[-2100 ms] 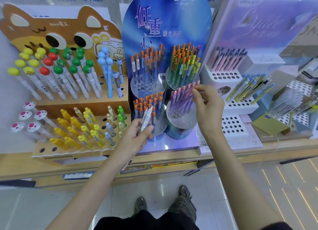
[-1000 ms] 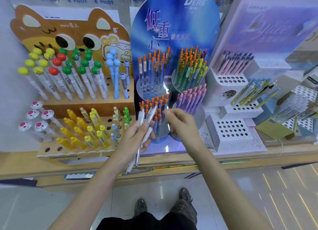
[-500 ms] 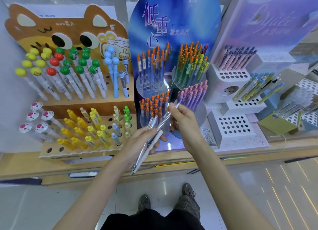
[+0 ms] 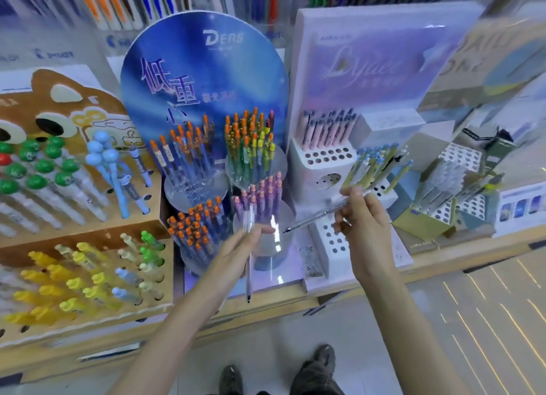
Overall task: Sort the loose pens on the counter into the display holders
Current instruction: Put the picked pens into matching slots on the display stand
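My left hand [image 4: 236,251] grips a clear pen [image 4: 249,276] that stands nearly upright, its tip pointing down over the counter edge. My right hand [image 4: 365,220] pinches a second clear pen [image 4: 313,219] that lies almost level, its tip pointing left toward the blue DERS display [image 4: 204,78]. That display carries round clear holders with orange-capped and purple pens [image 4: 261,199]. Just behind my right hand stands the white stepped holder [image 4: 328,164] with rows of holes and pink pens in its top tier.
A brown cat-shaped wooden stand [image 4: 88,226] with green, blue and yellow topped pens fills the left. More perforated holders [image 4: 461,193] sit at the right. The wooden counter edge [image 4: 295,300] runs below, with floor and my shoes beneath.
My right hand has pulled one clear pen out of the left hand's bundle and carried it rightward in front of the white holder. The left hand now holds one pen upright. The view has shifted right.
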A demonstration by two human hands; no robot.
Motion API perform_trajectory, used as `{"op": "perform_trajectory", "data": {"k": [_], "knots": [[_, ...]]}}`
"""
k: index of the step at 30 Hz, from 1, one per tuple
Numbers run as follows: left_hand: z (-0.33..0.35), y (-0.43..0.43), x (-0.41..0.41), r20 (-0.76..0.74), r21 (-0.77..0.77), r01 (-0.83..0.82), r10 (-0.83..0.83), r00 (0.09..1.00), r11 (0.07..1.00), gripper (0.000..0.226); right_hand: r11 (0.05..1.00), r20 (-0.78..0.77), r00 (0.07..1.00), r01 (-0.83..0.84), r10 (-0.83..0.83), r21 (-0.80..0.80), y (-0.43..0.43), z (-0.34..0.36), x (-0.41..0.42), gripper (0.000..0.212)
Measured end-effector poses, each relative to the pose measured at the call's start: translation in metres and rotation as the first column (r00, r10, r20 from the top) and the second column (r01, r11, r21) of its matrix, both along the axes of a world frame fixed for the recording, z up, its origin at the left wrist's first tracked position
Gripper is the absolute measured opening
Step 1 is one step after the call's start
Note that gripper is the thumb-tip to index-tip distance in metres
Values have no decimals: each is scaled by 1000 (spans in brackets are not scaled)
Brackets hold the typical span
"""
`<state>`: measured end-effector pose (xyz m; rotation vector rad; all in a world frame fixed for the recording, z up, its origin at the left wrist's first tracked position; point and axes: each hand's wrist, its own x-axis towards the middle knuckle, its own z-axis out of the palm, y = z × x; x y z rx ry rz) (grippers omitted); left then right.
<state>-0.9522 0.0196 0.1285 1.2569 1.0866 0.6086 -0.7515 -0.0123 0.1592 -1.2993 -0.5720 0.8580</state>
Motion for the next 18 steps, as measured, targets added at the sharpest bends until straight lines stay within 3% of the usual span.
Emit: {"op": "perform_trajectory", "data": {"k": [7, 12, 14, 18], "knots": [[8, 4, 111, 33, 137, 18, -23, 999, 990, 32, 1000, 69, 998, 11, -12, 16, -15, -8, 102, 35], [6, 1, 190, 69, 222, -81, 67, 995, 972, 25, 999, 162, 986, -23, 27, -25, -27, -16, 166, 23], [2, 2, 215, 84, 206, -128, 113, 990, 970, 5, 998, 181, 982, -37, 46, -53, -33, -21, 191, 28], [-1, -3, 252, 113, 193, -212, 193, 975, 958, 23, 992, 223, 973, -37, 63, -120, -44, -27, 231, 40]]}}
